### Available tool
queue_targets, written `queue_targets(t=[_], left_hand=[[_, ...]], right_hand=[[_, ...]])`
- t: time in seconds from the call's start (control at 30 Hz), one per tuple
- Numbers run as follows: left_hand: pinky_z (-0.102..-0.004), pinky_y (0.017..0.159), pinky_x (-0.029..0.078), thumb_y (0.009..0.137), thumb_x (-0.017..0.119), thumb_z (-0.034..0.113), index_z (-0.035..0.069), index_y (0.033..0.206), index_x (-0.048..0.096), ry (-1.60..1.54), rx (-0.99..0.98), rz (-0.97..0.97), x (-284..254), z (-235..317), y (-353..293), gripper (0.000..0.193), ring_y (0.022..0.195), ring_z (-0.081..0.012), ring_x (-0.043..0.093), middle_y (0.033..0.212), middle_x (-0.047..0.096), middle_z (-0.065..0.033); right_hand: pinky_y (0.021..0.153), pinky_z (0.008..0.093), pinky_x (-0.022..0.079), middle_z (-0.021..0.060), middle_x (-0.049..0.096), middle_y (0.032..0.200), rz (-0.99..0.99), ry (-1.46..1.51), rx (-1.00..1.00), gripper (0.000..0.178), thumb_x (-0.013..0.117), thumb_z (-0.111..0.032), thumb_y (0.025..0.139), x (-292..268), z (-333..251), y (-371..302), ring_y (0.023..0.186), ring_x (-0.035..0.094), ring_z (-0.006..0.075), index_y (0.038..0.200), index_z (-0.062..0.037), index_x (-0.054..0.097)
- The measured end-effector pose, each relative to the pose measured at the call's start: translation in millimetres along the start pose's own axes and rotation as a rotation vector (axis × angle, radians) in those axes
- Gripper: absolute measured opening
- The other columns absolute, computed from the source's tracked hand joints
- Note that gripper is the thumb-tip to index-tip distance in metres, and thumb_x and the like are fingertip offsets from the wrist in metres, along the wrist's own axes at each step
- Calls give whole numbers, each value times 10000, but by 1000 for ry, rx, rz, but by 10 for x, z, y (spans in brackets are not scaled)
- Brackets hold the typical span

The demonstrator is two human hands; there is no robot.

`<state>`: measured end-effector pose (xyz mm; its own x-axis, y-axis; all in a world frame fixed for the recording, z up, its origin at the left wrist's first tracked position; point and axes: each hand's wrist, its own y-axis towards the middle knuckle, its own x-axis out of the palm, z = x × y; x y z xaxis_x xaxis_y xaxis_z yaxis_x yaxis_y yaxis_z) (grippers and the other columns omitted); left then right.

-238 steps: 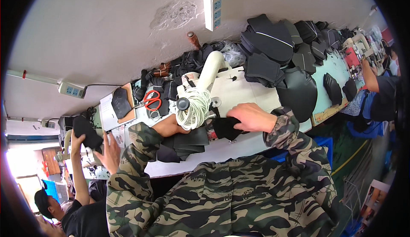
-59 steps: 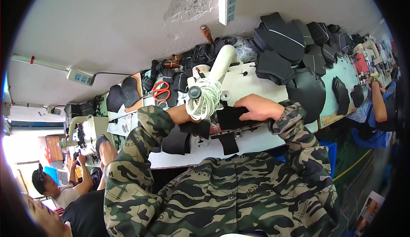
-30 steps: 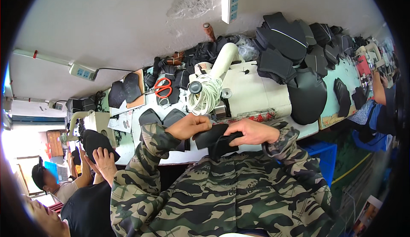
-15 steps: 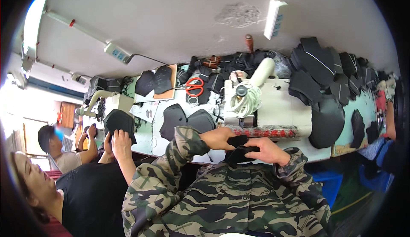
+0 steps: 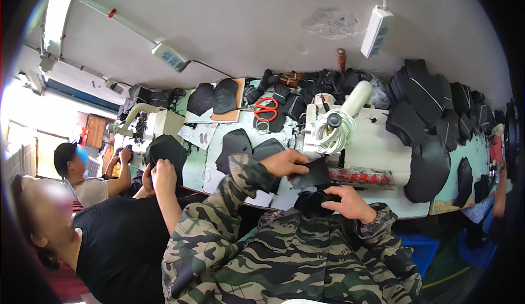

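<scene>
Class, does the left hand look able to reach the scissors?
Probably yes: only low black pieces lie between the left hand and the scissors, but the hand already holds a dark panel.

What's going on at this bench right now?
The person's left hand grips a dark flat piece, and the right hand holds black material, both in front of a cream sewing machine. A coil of white cord is at the machine's head. Red-handled scissors lie to its left. Further left, a co-worker holds a black panel.
</scene>
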<state>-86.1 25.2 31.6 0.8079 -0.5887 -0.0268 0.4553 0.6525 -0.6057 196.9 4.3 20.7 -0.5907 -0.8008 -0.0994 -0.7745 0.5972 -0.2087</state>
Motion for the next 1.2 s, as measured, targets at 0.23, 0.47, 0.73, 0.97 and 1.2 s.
queue_targets(t=[0.23,0.47,0.73,0.97,1.2], left_hand=[[-248,510,472,981,571,206,4,928,636,37,-64,-54,-368,-2,-18,219,644,-53,540,736,553,35],[-247,484,464,982,583,187,-8,948,670,158,-148,-31,-445,142,107,216,592,-56,535,728,573,37],[-224,586,424,964,628,191,-23,938,691,11,57,-102,-482,-36,124,224,645,-34,489,753,595,55],[-266,553,477,929,646,246,25,968,733,229,-48,-14,-419,-66,266,241,605,-84,575,721,651,-17],[-316,654,519,881,681,247,40,1055,711,396,55,33,-353,-121,611,272,702,-169,644,825,700,-70]], right_hand=[[751,299,502,132,704,911,28,-20,105,336,734,-161,835,-305,76,-147,792,635,153,1102,27,652],[756,282,491,91,699,918,66,-115,81,336,727,-146,846,-464,3,-190,803,608,132,1126,19,644],[757,307,497,131,706,918,92,-73,86,324,725,-156,830,-575,-13,-231,789,629,186,1095,17,657],[782,341,495,156,698,936,97,-249,68,376,749,-214,813,-582,-11,-227,842,650,242,1096,17,654],[777,342,496,147,688,946,23,-130,138,325,734,-129,800,-693,-158,-116,825,632,232,1079,16,652]])
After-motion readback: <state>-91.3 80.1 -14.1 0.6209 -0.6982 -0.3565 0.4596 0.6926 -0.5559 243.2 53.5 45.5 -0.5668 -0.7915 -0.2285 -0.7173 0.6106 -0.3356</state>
